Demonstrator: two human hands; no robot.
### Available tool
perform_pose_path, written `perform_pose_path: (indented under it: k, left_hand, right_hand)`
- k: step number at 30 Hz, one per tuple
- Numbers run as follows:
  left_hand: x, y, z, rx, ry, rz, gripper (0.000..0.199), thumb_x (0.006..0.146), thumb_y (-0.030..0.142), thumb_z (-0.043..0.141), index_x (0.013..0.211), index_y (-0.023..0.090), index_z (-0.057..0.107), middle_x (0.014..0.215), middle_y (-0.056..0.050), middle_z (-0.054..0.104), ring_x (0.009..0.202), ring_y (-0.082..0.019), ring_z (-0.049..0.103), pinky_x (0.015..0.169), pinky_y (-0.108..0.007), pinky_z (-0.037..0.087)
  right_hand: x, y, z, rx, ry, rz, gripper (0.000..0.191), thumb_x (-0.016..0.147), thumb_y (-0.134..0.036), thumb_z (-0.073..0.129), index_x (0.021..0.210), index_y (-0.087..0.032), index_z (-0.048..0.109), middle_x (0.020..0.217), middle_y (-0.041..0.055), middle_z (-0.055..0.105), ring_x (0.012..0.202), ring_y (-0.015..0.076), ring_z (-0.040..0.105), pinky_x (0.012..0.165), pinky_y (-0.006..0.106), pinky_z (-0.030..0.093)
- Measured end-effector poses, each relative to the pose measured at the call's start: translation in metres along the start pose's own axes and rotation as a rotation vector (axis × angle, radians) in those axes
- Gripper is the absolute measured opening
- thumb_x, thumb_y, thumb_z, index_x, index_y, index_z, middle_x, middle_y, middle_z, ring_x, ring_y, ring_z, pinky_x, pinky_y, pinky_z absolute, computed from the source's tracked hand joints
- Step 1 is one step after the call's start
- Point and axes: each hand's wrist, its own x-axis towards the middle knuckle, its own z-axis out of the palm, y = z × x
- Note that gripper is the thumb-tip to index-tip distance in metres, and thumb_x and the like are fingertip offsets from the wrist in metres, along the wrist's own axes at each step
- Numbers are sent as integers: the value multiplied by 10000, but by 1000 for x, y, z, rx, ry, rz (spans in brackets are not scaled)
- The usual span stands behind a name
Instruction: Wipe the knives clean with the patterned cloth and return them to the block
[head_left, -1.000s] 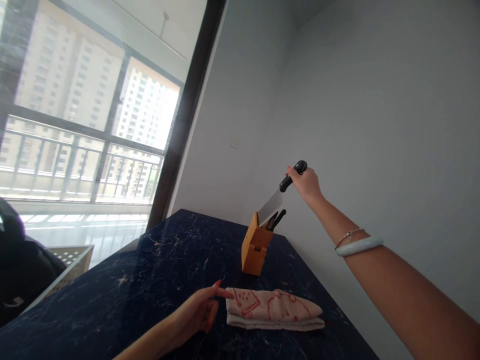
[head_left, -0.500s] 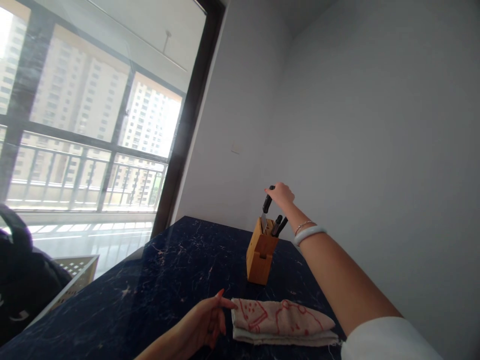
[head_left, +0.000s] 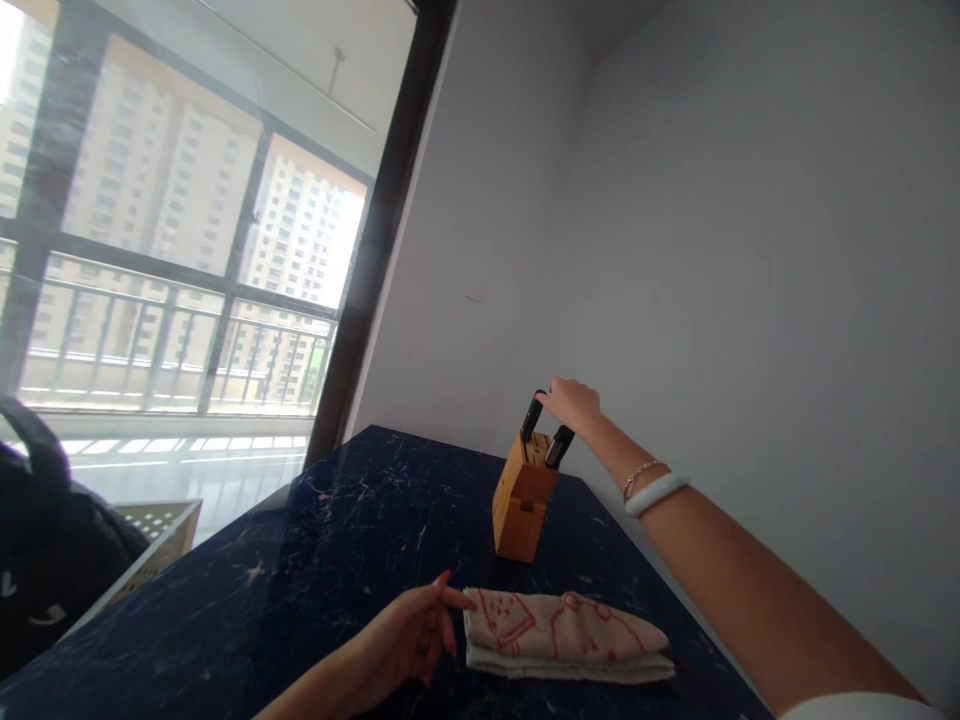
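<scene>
My right hand (head_left: 574, 402), arm stretched forward, curls over the top of a black knife handle (head_left: 532, 418); I cannot tell whether my fingers close fully around it. The handle rises from the left part of a wooden knife block (head_left: 517, 510), its blade hidden. Another dark handle (head_left: 559, 447) leans out on the right, below my hand. The block stands on a dark blue, marbled table (head_left: 337, 540). Nearer me lies a folded pink towel (head_left: 562, 630) with red line drawings. My left hand (head_left: 405, 635) grips nothing: its index fingertip touches the towel's left edge, the other fingers loosely bent.
</scene>
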Motion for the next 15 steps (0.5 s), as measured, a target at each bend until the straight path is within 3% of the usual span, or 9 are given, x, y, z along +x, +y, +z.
perform_pose_path:
  k: [3, 6, 9, 15]
  left_hand:
    - [0, 0, 1, 8, 20, -5, 475, 794, 534, 422, 994, 137, 587, 631, -9, 537, 473, -78, 408, 409, -167, 337]
    - [-2, -1, 4, 19, 39, 7, 476, 767, 540, 460, 991, 139, 586, 637, -6, 538, 485, -80, 412, 416, -170, 342]
    - [-4, 1, 8, 40, 58, 12, 495, 746, 558, 479, 977, 135, 592, 628, -7, 535, 481, -80, 414, 411, -169, 336]
    - [-4, 2, 7, 33, 59, 8, 475, 764, 543, 471, 973, 135, 597, 625, -12, 544, 473, -81, 419, 407, -169, 339]
  right_hand:
    - [-11, 11, -4, -13, -66, -1, 356, 816, -448, 445, 916, -150, 613, 928, 145, 631, 920, 239, 588, 746, 319, 415]
    - [-22, 19, 0, 19, -172, 11, 369, 808, -449, 466, 829, -120, 631, 726, 122, 655, 688, 196, 642, 642, 275, 451]
    - [-28, 23, 7, 84, -263, 10, 401, 806, -459, 459, 747, -103, 634, 556, 90, 632, 468, 160, 607, 527, 253, 459]
    - [-29, 27, 15, 225, -357, 4, 310, 749, -390, 554, 714, -91, 627, 446, 71, 607, 369, 144, 551, 453, 243, 455]
